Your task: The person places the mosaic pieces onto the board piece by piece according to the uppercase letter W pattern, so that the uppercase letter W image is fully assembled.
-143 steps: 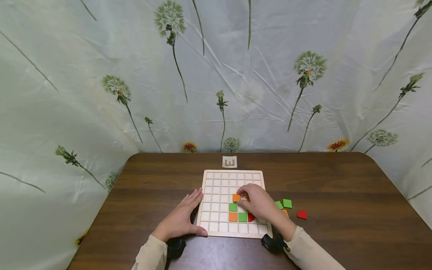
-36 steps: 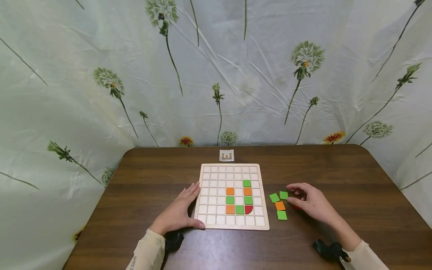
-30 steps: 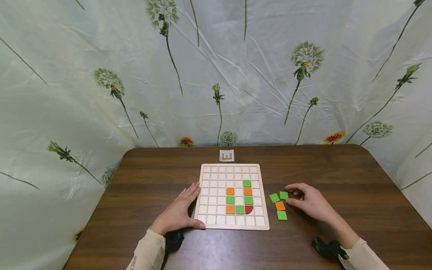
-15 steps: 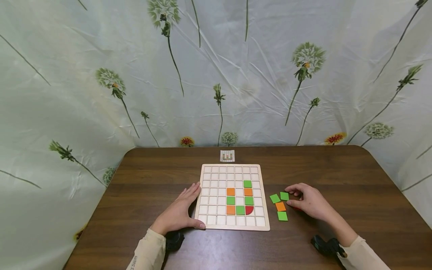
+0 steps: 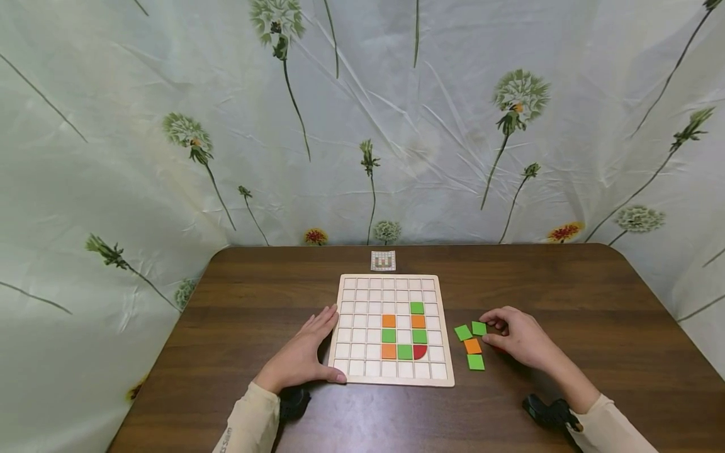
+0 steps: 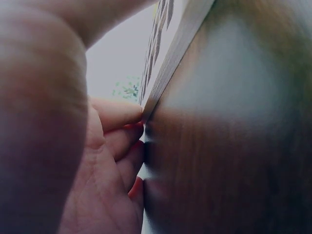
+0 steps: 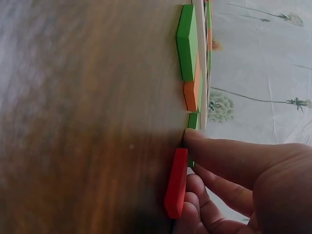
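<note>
In the head view, the left hand (image 5: 300, 357) steadies the pale gridded board (image 5: 348, 380): extended fingers touch its left edge, the thumb its near-left corner. Green, orange and red pieces lie in cells on its right half. Right of the board, the right hand (image 5: 523, 338) has thumb and index finger at opposite sides of a flat green tile (image 5: 478, 328). The right wrist view shows the thumb against this green tile (image 7: 193, 119), with a red piece (image 7: 176, 185) on the table beneath the curled fingers. That red piece is hidden in the head view.
Two more green tiles (image 5: 476, 362) and an orange tile (image 5: 472, 346) lie between board and right hand. A small patterned card (image 5: 383, 261) is beyond the board's far edge. Flowered cloth hangs behind the wooden table (image 5: 272, 283).
Since the oldest frame, the right hand has left the board for the tiles on the right. A green and an orange tile show in the board's right part. The left hand stays at the board.
</note>
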Motion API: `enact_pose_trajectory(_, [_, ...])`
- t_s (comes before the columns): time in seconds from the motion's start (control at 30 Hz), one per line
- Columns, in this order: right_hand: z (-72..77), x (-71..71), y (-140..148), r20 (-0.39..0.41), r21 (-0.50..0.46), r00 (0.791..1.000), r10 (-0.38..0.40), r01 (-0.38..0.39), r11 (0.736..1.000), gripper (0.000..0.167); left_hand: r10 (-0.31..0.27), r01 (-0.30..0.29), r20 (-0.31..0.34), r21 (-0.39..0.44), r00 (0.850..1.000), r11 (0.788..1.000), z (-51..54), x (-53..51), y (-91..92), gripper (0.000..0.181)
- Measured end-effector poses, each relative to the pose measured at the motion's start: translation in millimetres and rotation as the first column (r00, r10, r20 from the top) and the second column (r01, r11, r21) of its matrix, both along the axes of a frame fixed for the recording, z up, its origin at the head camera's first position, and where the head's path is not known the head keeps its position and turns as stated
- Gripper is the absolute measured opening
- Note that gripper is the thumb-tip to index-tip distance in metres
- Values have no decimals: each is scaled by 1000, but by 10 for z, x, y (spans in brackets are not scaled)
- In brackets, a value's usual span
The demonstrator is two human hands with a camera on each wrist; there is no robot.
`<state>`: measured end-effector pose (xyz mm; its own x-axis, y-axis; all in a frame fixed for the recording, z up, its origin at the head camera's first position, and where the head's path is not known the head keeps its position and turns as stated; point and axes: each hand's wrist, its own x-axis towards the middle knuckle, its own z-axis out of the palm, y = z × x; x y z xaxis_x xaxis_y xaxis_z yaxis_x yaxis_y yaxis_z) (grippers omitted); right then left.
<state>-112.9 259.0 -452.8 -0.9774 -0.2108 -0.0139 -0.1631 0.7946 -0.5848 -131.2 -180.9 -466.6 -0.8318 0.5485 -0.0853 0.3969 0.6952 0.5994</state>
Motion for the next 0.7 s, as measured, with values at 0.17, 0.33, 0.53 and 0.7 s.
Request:
enact_pose_trajectory(0.17, [3,-15,-3,-2,10,1000,6,-6,1000,24,-3,3,-13,4,1000,1000,-4,-5,-5,126])
enact_pose_trajectory(0.33, [6,-28,-4,-2,18,1000,11,-11,1000,23,-6,7,-22,19,1000,1000,-25,-8,-13,126])
enact_pose_trajectory(0.53, [28,-15,-6,-22,21,1000,-9,9,1000,24,-6,6,-23,13,1000,1000,-39,-7,-15,127])
enact_pose_trajectory(0.7, [82,10,-51,-50,15,998,-32,33,999,25,-1,1,-19,16,1000,1000,-33,-5,-15,127])
